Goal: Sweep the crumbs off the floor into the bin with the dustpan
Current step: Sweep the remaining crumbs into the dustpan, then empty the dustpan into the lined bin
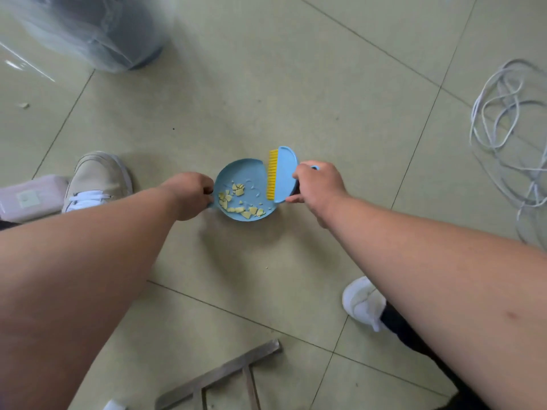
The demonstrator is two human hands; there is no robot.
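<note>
Pale greenish floor tiles (296, 84) with thin dark joints are carrying everything here. A round blue dustpan (236, 173) is sitting near the middle, yellowish crumbs (236, 202) lying inside it. A grey bin (124, 39) lined with a clear bag is standing at the upper left, and a small scrap (24, 105) is lying on the tile below it. A tangle of white cable (509, 137) is sprawling at the right. A beige shoe (97, 179) and a white shoe (362, 303) are standing on the tiles. A metal frame (225, 377) is lying along the bottom edge, and a pale pink box (29, 196) is resting at the left.
</note>
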